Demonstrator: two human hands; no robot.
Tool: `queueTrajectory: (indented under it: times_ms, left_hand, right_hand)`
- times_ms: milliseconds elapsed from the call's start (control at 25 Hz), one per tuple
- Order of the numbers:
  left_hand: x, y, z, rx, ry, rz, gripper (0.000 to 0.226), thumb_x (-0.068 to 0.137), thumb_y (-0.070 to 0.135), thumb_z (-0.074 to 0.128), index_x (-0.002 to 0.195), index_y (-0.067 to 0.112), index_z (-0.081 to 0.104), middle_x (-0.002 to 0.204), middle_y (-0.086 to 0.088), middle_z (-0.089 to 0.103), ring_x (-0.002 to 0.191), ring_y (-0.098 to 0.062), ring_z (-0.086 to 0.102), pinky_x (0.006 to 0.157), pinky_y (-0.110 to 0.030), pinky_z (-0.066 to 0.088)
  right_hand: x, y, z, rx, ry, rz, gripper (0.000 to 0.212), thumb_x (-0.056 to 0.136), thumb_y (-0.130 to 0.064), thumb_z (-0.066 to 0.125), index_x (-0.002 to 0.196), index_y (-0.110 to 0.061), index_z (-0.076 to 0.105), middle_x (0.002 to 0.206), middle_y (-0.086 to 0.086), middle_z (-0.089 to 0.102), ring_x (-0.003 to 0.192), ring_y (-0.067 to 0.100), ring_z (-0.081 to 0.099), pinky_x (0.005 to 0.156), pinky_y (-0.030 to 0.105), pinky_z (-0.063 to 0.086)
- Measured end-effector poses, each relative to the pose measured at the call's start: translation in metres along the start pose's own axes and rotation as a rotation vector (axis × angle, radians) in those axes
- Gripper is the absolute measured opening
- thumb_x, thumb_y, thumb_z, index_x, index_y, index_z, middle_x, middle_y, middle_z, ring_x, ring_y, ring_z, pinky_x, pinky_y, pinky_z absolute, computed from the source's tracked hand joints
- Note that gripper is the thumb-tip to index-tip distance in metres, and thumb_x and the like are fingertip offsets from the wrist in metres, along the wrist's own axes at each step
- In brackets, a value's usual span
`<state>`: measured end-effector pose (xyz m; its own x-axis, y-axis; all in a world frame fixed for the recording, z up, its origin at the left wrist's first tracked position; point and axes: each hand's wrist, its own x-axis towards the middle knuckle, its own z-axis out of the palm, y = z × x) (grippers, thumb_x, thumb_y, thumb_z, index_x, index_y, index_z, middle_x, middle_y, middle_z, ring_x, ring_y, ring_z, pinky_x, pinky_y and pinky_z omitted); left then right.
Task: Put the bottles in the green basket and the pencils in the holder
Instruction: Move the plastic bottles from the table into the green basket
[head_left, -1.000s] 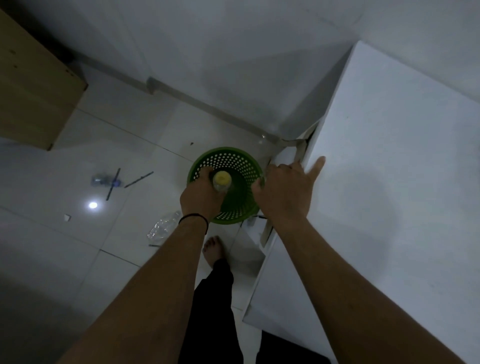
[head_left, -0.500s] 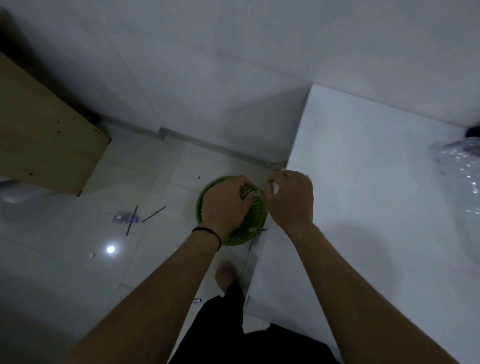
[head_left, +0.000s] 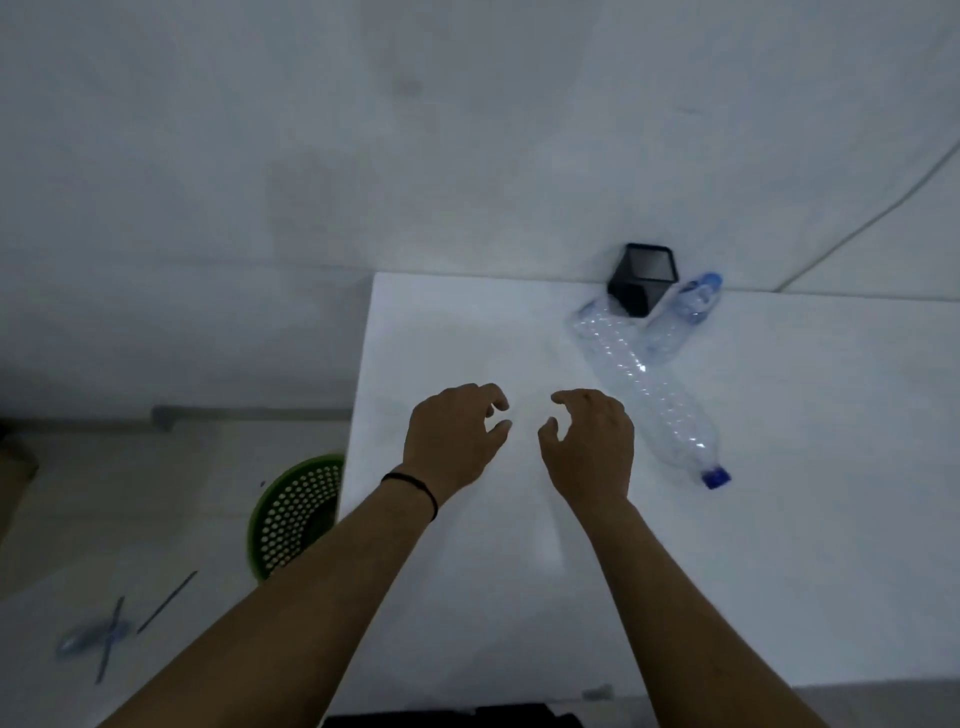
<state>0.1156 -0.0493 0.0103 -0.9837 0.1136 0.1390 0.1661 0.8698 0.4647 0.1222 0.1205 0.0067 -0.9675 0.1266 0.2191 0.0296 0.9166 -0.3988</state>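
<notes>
Both my hands hover over the white table (head_left: 519, 322), fingers curled apart and empty: my left hand (head_left: 454, 436) and my right hand (head_left: 589, 447). A long clear bottle with a blue cap (head_left: 649, 389) lies just right of my right hand. A smaller clear bottle (head_left: 680, 317) lies behind it, beside the black pencil holder (head_left: 641, 280) at the table's back edge. The green perforated basket (head_left: 291, 514) stands on the floor left of the table, partly hidden by the table and my left arm. Two pencils (head_left: 166, 603) and a small bottle (head_left: 78, 642) lie on the floor at lower left.
A white wall runs behind the table. The floor is pale tile with a baseboard (head_left: 249, 413) along the wall. A brown furniture corner (head_left: 15, 462) shows at the far left edge.
My hands have left the basket on the floor and risen over the table, both empty. The view has swung up and right, bringing the holder and table bottles into sight.
</notes>
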Motion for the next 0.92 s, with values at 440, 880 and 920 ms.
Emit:
queueTrajectory:
  times_ms: [440,880,920]
  left_hand:
    - [0.040,0.126,0.085,0.007,-0.217,0.013,0.023,0.087,0.048,0.061,0.106,0.035,0.063,0.098,0.012,0.069,0.094,-0.009,0.061,0.076,-0.025,0.045]
    - [0.021,0.050,0.009,-0.950,-0.328,-0.922,0.047,0.091,0.062,0.048,0.116,0.025,0.062,0.105,-0.009,0.073,0.085,-0.025,0.074,0.069,-0.035,0.061]
    - [0.014,0.036,-0.005,-1.047,-0.329,-0.969,0.048,0.089,0.065,0.051,0.114,0.025,0.062,0.106,-0.011,0.072,0.086,-0.027,0.075,0.068,-0.035,0.061]
  right_hand:
    - [0.038,0.151,-0.036,-0.167,-0.333,0.297,0.088,0.086,-0.045,0.066,0.154,-0.025,0.013,0.158,0.010,0.026,0.141,0.034,0.032,0.108,0.047,0.041]
    - [0.070,0.017,0.000,0.829,-0.722,0.514,0.084,0.077,-0.060,0.072,0.145,-0.023,0.038,0.135,0.006,0.057,0.103,0.022,0.066,0.075,0.033,0.059]
    - [0.069,-0.001,0.004,0.861,-0.785,0.485,0.079,0.079,-0.060,0.069,0.143,-0.023,0.042,0.132,0.006,0.059,0.097,0.021,0.069,0.070,0.030,0.059]
